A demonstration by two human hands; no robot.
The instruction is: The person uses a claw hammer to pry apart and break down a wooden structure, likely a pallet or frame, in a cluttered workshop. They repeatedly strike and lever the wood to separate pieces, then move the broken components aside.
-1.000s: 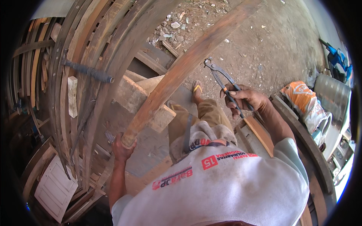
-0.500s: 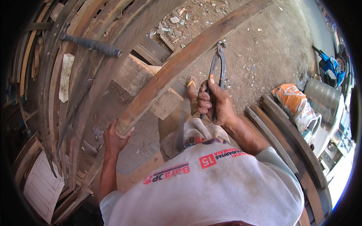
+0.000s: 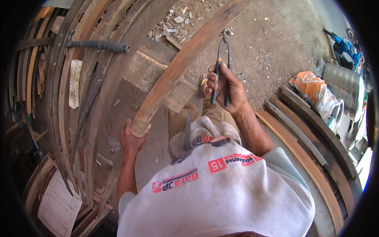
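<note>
A long brown wooden board [image 3: 179, 65] runs from near my left side away to the upper right. My left hand [image 3: 133, 138] is closed around its near end, the thumb over the side. Beneath its middle lies a wooden block [image 3: 179, 94], which the board partly hides. Right of the board my right hand [image 3: 231, 85] holds a pair of dark metal pincers [image 3: 223, 47], fingers and thumb around the handles. Their jaws point away from me, close to the board's right edge; whether they touch it I cannot tell.
Long boards [image 3: 90, 130] stand stacked on the left, with a hammer [image 3: 98, 45] with a wrapped handle lying across them. A white panelled door piece [image 3: 59, 203] leans at lower left. More planks [image 3: 304, 162], an orange-white bag [image 3: 314, 93] and a clear container [image 3: 343, 89] are on the right.
The board's near end has shifted to the right and its far end to the left, so it runs steeper. My right hand has moved farther away with the pincers.
</note>
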